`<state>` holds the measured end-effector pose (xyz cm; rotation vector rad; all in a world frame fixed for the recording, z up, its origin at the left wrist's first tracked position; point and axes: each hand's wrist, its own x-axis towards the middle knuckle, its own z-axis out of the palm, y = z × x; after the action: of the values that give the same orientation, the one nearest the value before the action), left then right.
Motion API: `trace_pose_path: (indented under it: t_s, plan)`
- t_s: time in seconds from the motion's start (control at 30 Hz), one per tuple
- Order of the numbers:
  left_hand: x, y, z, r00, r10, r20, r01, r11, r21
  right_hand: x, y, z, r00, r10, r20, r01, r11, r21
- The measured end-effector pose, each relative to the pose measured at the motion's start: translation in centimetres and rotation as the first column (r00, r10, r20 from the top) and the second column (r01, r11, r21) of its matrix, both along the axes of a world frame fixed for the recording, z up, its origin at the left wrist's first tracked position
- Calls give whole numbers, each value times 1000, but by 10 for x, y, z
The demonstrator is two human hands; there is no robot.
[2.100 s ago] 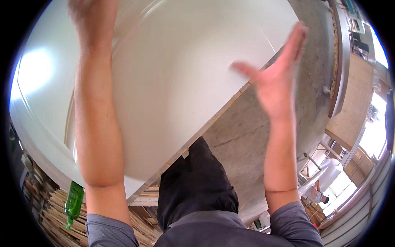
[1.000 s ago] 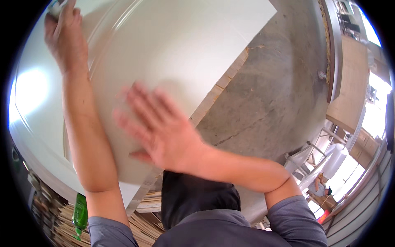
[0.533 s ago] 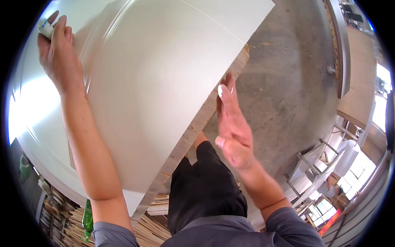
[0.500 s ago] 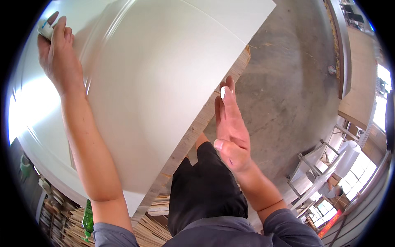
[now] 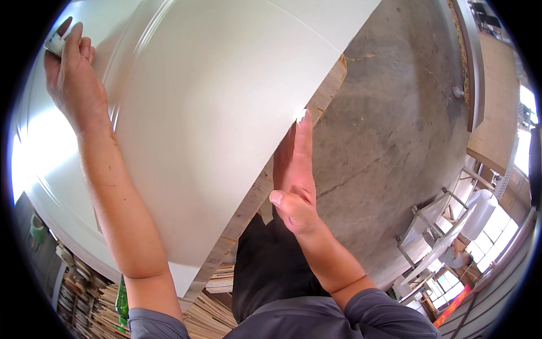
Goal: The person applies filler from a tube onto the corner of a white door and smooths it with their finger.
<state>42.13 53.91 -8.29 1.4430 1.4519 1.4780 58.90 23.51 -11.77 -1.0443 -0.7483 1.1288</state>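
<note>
A large glossy white panel (image 5: 214, 113) with raised moulding lines lies slanted before me. Over its far left part, my left hand (image 5: 82, 85) is closed round a small white container (image 5: 55, 43) with a bit of blue on it. My right hand (image 5: 296, 175) is at the panel's right edge, its fingers stretched out and the thumb apart. A dab of white paste (image 5: 302, 116) sits on the index fingertip, which meets the panel's edge. The other fingers are mostly hidden. Beneath that edge runs a bare wooden support (image 5: 330, 87).
Grey concrete floor (image 5: 389, 124) stretches to the right. A brown board (image 5: 492, 107) stands at the far right, with a metal frame rack (image 5: 435, 220) nearer. Thin wooden strips (image 5: 209, 316) are piled below the panel, and a green bottle (image 5: 121, 302) is by my left elbow. Another person (image 5: 456, 257) is farther off.
My right hand has moved left and slightly up, bringing the pasted fingertip against the panel's edge. My left hand, with the container, has shifted a little to the left.
</note>
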Motion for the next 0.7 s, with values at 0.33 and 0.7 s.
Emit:
trace_pose_path:
  t_s: [0.33,0.7]
  plan:
    - [-4,0,-2,1000,-10,20,10,1000,4,6,-4,-5,973,-1,231,9,999,-34]
    - [-4,0,-3,1000,-10,26,10,1000,5,29,-15,-11,794,-42,606,8,998,58]
